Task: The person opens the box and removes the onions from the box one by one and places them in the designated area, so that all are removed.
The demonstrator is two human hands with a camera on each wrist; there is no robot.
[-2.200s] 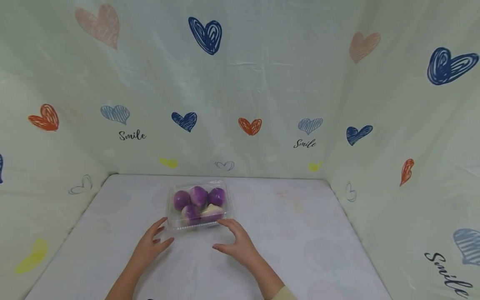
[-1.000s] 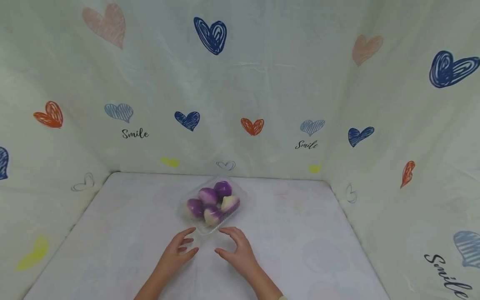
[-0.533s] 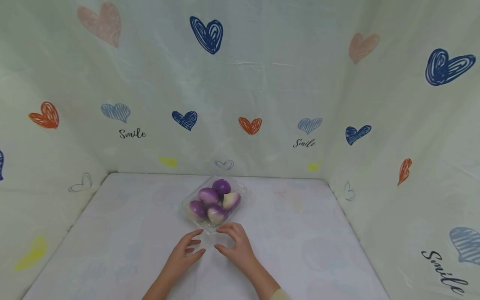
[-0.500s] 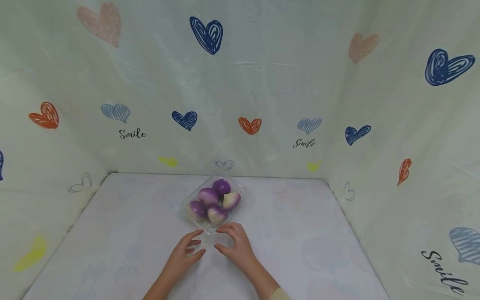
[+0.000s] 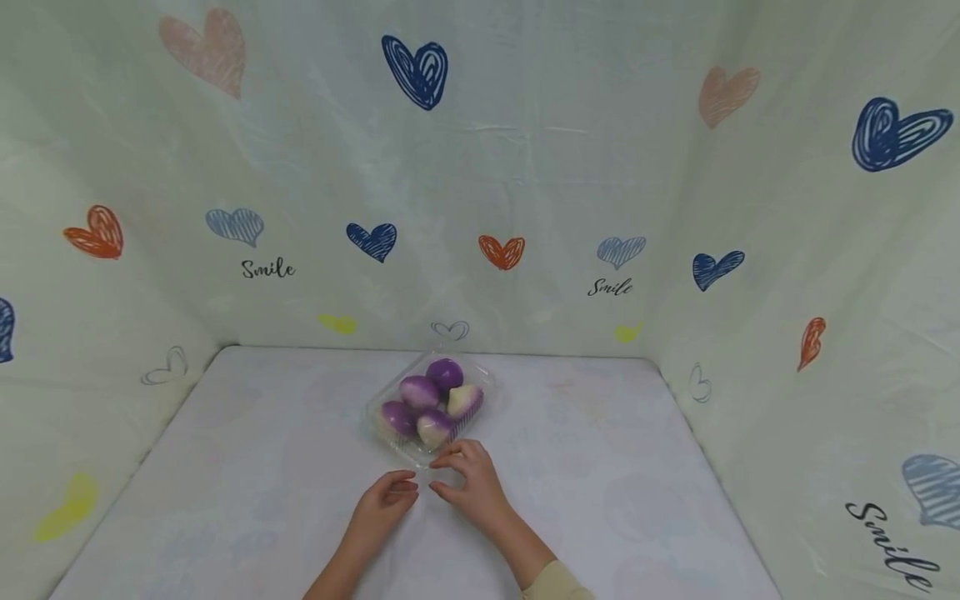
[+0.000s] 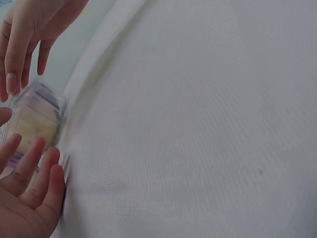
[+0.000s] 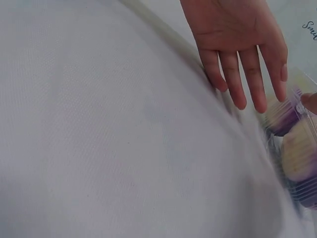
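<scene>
In the head view, a clear plastic clamshell box (image 5: 405, 446) lies turned cornerwise near the far edge of the table. Through its lid show several purple-and-white round vegetables (image 5: 420, 392), onion-like in look. My right hand (image 5: 474, 492) is at the box's near corner, fingertips at the rim and thumb apart below them. Whether they touch it is hard to tell. Just left of that corner is my left hand (image 5: 381, 510), fingers gently bent and thumb near them, nothing visible between. Both wrist views show fingers near the ribbed box side (image 6: 37, 111), partly cut off by the frame.
A white cloth covers the table (image 5: 600, 467). Pale curtains (image 5: 555, 167) printed with hearts and "Smile" rise behind it and on both sides.
The box has turned from square-on to cornerwise and shifted right. My left hand has moved right toward my right hand, its thumb and fingers drawing closer together. My right hand's gap has narrowed.
</scene>
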